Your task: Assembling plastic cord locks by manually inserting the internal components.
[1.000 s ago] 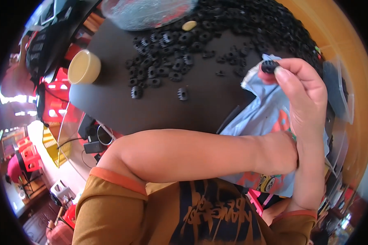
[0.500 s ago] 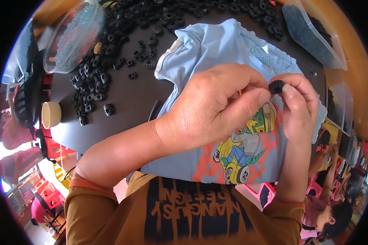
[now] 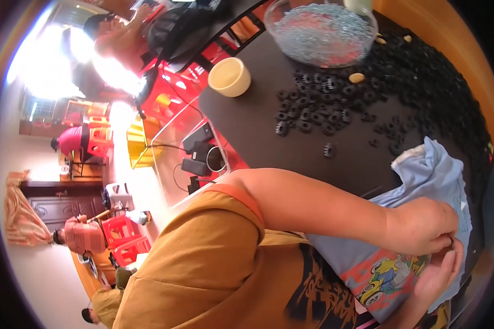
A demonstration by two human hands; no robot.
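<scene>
Step in hand, my read: fine two-handed fingertip work. To do it well, brace the piece lightly with one hand, work it with the other, pinch by the edges so it doesn't spring off, keep wrists steady. Staying over the light-blue printed fabric T-shirt [image 3: 439, 175] helps: dark bits would show up on it.

Grip: left hand [image 3: 422, 226] has fingers curled in and bunched; right hand [image 3: 442, 268] comes up from below, fingers bent. Fingertips meet, seemingly touching. Between them just a sliver of a small dark piece [image 3: 451, 240], mostly hidden; can't tell which hand bears it or how tight. It sits above the shirt, well apart from the loose heap of small black toothed plastic pieces [image 3: 313, 107] on the dark flat-topped bench [image 3: 291, 153].
</scene>
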